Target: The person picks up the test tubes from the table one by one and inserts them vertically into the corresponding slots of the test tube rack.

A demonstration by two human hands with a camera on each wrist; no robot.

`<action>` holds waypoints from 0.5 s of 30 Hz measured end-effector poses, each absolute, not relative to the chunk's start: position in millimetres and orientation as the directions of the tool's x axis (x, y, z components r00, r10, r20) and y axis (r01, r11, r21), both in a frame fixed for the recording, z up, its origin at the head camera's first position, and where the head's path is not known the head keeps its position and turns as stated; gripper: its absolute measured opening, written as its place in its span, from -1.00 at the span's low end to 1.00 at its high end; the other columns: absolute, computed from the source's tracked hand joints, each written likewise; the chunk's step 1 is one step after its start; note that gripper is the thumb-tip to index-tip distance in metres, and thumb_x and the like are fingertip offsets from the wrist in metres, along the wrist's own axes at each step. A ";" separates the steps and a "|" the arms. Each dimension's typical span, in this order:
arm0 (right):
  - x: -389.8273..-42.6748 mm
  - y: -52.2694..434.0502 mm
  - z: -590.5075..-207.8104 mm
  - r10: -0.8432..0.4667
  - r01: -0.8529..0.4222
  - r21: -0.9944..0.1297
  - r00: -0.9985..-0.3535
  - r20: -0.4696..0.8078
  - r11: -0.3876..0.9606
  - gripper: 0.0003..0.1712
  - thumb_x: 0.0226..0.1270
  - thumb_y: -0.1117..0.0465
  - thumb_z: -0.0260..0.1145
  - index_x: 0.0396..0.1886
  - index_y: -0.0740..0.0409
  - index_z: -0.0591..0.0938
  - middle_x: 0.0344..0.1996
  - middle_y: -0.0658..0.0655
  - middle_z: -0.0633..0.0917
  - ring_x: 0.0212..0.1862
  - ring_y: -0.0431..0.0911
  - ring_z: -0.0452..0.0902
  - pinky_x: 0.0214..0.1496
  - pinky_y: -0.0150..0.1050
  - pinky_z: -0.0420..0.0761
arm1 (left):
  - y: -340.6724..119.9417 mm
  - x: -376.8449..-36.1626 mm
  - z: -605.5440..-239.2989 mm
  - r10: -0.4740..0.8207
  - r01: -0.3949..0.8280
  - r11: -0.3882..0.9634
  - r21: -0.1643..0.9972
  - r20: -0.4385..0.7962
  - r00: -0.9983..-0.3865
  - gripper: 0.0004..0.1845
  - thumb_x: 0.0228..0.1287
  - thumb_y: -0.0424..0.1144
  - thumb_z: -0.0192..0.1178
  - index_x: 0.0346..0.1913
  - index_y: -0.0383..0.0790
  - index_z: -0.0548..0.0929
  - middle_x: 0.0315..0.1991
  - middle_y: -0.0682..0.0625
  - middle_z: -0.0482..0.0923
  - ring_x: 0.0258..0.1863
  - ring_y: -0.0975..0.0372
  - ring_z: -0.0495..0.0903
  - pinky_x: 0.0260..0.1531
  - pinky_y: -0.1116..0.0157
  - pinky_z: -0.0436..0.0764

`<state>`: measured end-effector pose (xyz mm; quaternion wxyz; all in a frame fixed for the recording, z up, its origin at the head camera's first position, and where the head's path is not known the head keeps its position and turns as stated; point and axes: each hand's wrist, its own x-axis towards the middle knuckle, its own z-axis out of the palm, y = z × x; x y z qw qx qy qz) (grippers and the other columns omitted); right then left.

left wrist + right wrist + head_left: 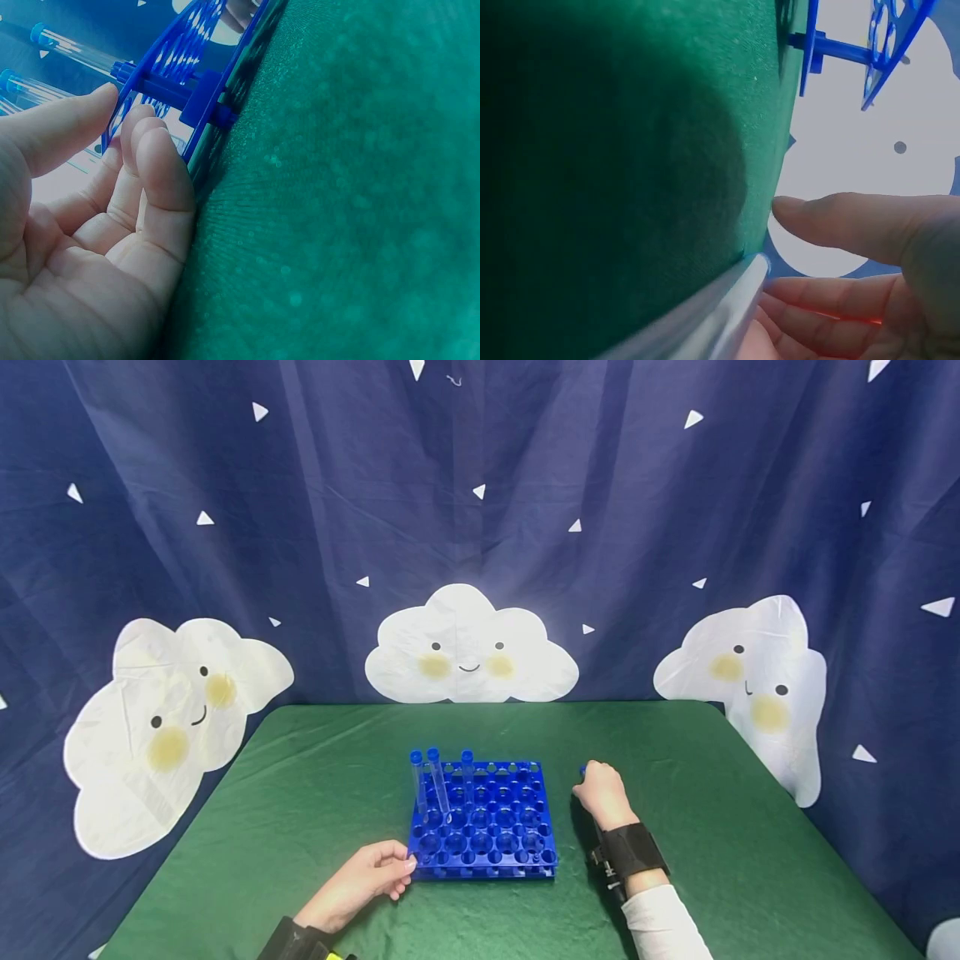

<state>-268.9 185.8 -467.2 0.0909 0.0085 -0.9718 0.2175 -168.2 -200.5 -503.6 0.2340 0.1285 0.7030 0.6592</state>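
A blue test tube rack (491,827) stands on the green table. Three clear test tubes with blue caps (438,785) are in its left part, one of them leaning. My left hand (372,872) pinches the rack's near left corner; in the left wrist view its thumb (71,124) is at the edge of the upper plate. To the right of the rack is my right hand (606,795), low over the table. In the right wrist view, a clear tube (720,315) lies against its fingers, with the thumb (840,217) apart from it. A bit of blue shows past the hand.
The green cloth-covered table (315,760) extends around the rack on all sides. Behind it hangs a dark blue curtain (525,552) with white clouds and triangles. Bands with devices (633,852) are strapped to both wrists.
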 end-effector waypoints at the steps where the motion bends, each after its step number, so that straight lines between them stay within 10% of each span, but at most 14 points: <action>1: -268.3 185.1 -467.6 0.019 -0.057 -0.421 -0.984 0.176 0.905 -0.89 -0.02 0.41 0.30 -0.55 0.39 0.53 -0.54 0.35 0.60 -0.39 0.27 0.56 -0.28 0.11 0.55 | -200.5 -168.1 -503.6 0.489 -0.127 0.098 0.987 -0.159 -0.858 -0.76 0.40 -0.22 0.14 -0.12 -0.40 0.49 -0.34 0.06 0.51 -0.42 0.37 0.51 -0.36 0.44 0.60; 15: -266.3 183.3 -466.1 0.010 -0.044 -0.454 -0.993 0.116 0.890 -0.97 0.01 0.48 0.18 -0.53 0.35 0.48 -0.56 0.26 0.55 -0.49 0.08 0.48 -0.47 -0.07 0.47 | -200.9 -168.3 -504.9 0.489 -0.131 0.103 0.986 -0.165 -0.857 -0.74 0.40 -0.22 0.14 -0.12 -0.42 0.49 -0.34 0.05 0.51 -0.42 0.36 0.51 -0.36 0.44 0.60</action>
